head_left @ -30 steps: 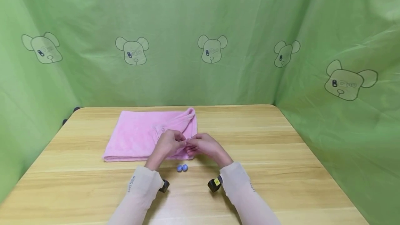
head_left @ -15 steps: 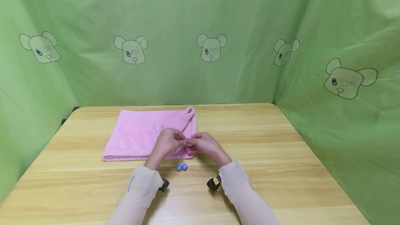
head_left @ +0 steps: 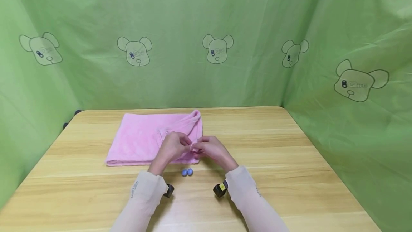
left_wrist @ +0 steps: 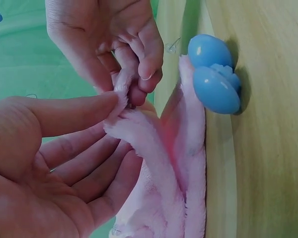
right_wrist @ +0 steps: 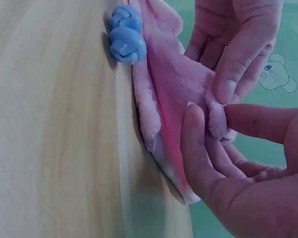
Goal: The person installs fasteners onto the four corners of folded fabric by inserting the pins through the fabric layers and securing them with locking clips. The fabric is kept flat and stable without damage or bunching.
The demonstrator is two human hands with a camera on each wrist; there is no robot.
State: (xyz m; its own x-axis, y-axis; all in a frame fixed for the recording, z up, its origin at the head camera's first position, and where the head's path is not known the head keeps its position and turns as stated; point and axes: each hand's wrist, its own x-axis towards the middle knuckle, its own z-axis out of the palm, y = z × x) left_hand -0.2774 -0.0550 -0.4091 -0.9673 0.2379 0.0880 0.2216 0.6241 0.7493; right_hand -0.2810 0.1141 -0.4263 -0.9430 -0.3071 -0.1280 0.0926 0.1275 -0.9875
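Observation:
A folded pink plush cloth [head_left: 141,139] lies on the table, its right end raised in a fold. My left hand [head_left: 173,146] pinches the raised edge between thumb and fingers, as the left wrist view shows on the fluffy cloth [left_wrist: 154,148]. Opposite it, my right hand [head_left: 213,149] holds the same edge at the fingertips, close to the left ones. In the right wrist view the right fingers [right_wrist: 196,144] curl around the cloth's edge [right_wrist: 217,116]. Whether something small is between the fingertips is hidden.
Two blue egg-shaped plastic pieces [left_wrist: 216,74] lie side by side on the wooden table [head_left: 273,174], just in front of the cloth. A small clear object [head_left: 166,132] rests on the cloth behind my left hand. Green curtains [head_left: 180,81] surround the table.
Both hands stay at the cloth's edge. The right fingers shift slightly at the pinched spot. The head view has moved a little; the cloth and blue pieces lie as before.

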